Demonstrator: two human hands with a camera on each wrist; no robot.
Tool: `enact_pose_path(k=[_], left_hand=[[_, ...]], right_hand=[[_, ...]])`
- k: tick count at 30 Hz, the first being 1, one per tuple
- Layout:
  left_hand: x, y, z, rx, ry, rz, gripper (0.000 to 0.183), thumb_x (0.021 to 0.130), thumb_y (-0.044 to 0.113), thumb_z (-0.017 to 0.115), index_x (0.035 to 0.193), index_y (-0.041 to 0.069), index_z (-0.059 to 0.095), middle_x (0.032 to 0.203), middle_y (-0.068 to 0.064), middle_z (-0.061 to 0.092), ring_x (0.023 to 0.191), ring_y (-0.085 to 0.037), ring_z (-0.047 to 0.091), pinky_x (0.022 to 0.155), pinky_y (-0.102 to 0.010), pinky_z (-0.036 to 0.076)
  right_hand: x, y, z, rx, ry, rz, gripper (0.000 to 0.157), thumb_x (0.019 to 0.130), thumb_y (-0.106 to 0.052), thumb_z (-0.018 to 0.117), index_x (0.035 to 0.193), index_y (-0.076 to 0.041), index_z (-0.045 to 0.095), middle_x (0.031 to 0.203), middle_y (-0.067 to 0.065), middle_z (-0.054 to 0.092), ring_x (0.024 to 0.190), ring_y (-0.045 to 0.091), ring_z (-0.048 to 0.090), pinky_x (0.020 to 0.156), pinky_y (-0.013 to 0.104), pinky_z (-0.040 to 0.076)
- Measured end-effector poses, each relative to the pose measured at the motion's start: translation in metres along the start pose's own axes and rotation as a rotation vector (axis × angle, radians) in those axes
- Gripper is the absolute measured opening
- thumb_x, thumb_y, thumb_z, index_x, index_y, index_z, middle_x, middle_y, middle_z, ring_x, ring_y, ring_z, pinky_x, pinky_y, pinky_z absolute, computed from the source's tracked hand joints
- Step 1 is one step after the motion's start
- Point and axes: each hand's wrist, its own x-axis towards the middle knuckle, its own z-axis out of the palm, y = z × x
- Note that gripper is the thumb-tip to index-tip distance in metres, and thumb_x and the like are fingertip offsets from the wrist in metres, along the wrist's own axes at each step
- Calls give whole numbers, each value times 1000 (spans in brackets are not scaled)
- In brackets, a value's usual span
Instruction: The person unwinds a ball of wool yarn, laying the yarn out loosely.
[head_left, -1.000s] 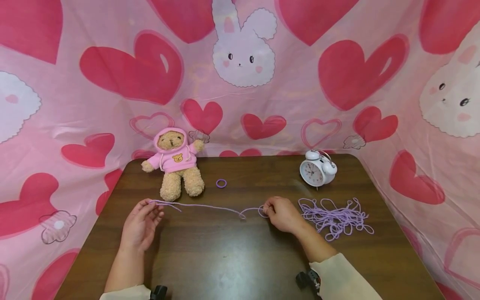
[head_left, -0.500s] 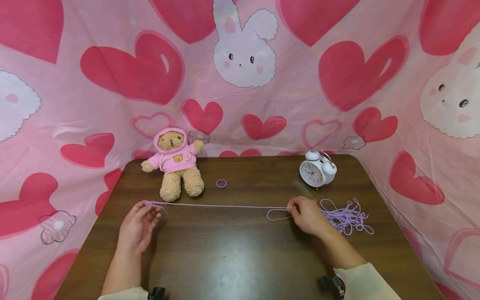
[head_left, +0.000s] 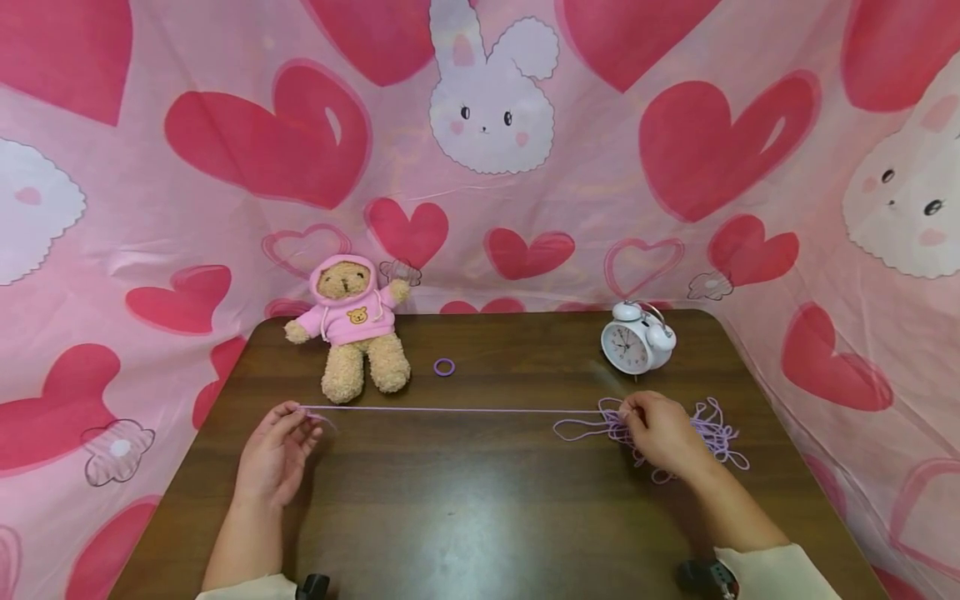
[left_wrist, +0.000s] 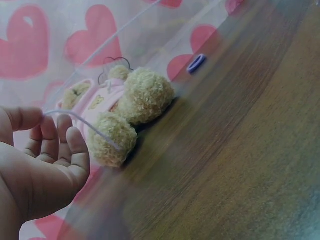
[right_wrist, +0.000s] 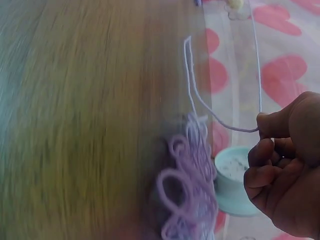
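Note:
A lilac cord (head_left: pixel 465 410) runs straight and taut across the table between my two hands. My left hand (head_left: pixel 273 458) pinches it near its end between thumb and index finger, and a short tail hangs from the fingertips over the bear's foot in the left wrist view. On the right, my right hand (head_left: pixel 663 433) pinches the cord between thumb and index finger, the other fingers curled. From there the cord loops back slack to a loose tangle (right_wrist: pixel 192 185) of the same cord, which lies below the hand and is partly hidden by it in the head view.
A teddy bear (head_left: pixel 352 325) in a pink hoodie sits at the back left of the brown table (head_left: pixel 465 517). Right of its feet lies a small purple ring (head_left: pixel 444 367). A white alarm clock (head_left: pixel 630 346) stands at the back right, behind the cord tangle.
My right hand has moved right along the front of the tangle, and the cord, sagging with a small kink a second ago, has straightened. My left hand has shifted slightly left.

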Motion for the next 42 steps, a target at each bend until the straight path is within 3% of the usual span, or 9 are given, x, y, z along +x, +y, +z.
enact_pose_path(k=[12,26,34,42], left_hand=[[-2,-2,-2,47,-67,-2,19,110,6,48,104,13,65,94,0,70,92,-14,69,83,-28,54],[-1,-6,-1,175,-51,-14,11,109,12,54,107,15,65,96,1,68,91,-12,66,81,-26,55],[0,-6,1,174,-58,9,12,108,10,54,105,15,65,93,3,68,89,-11,65,81,-26,53],[-2,-7,1,160,-53,23,14,108,8,54,105,15,65,92,3,67,89,-12,65,81,-26,53]], right_hand=[[-13,22,-26,-17,100,29,8,98,-10,66,96,-4,70,94,12,69,88,33,64,81,53,49],[-22,39,-43,-42,154,76,9,99,-12,65,95,-6,70,89,9,65,80,27,57,75,48,46],[-28,46,-51,-46,172,106,12,100,-14,65,97,-4,69,88,11,66,80,27,57,73,47,46],[-35,55,-57,-50,196,139,16,101,-18,65,99,-4,70,83,6,64,72,21,52,65,37,42]])
